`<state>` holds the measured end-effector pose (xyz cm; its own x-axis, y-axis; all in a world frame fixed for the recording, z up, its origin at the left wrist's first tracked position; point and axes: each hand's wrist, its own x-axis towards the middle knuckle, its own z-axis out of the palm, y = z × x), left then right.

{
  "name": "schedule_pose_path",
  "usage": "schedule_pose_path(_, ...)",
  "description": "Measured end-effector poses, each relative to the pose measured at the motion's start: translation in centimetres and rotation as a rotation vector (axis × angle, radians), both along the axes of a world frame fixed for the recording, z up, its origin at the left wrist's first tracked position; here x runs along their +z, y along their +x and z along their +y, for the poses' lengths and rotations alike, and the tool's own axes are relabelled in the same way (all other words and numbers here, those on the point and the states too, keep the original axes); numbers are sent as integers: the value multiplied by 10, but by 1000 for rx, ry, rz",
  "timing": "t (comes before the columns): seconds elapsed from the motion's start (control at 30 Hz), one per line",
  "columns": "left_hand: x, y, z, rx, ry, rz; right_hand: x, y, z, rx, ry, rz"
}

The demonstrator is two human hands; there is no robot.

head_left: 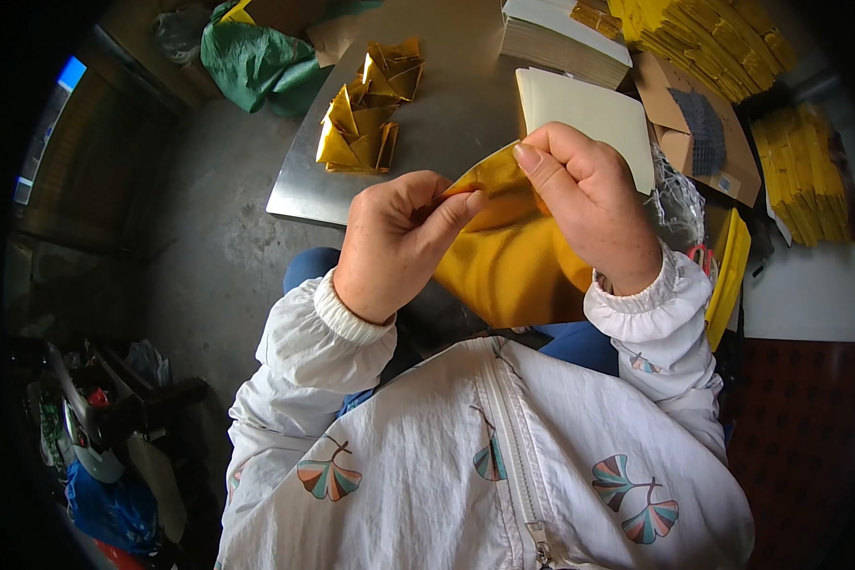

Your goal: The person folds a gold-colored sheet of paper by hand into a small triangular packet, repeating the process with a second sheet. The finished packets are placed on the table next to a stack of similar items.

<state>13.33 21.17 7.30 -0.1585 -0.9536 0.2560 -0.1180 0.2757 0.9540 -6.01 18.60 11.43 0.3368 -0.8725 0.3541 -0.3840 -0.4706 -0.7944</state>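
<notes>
Between my hands is a sheet of shiny gold paper (pixel 489 176), raised in front of me over the table's near edge. My left hand (pixel 396 237) pinches its left end between thumb and curled fingers. The right hand (pixel 589 195) grips the upper right edge, thumb pressed on the near side. Below them a broad golden-yellow surface (pixel 517 271) hangs over my lap; I cannot tell whether it belongs to the same sheet. Several folded gold paper pieces (pixel 354 138) stand in a cluster on the metal table (pixel 299 195), beyond my left hand.
Behind my right hand lies a stack of pale sheets (pixel 593 109), with a thick white paper stack (pixel 565 43) farther back. A cardboard box (pixel 669 114) and bundles of gold paper (pixel 807 176) are at the right. A green bag (pixel 256 62) sits beyond the table's left side.
</notes>
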Motion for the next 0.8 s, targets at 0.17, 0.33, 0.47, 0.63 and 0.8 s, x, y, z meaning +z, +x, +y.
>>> schedule_pose_path(0.17, -2, 2, -2, 15, 7, -23, -8, 7, -1, 20, 7, -138)
schedule_pose_path(0.33, -2, 7, -10, -27, 41, -28, 0, 1, -15, 61, -66, 94)
schedule_pose_path(0.47, 4, 15, -39, -3, -228, 5, 31, 6, -47, 117, -371, 216)
schedule_pose_path(0.63, 10, 43, -74, 366, -1002, -473, 58, 15, -76, 334, -1055, 286)
schedule_pose_path(0.8, -61, 52, -65, 326, -923, -793, -31, 22, -67, 337, -985, 305)
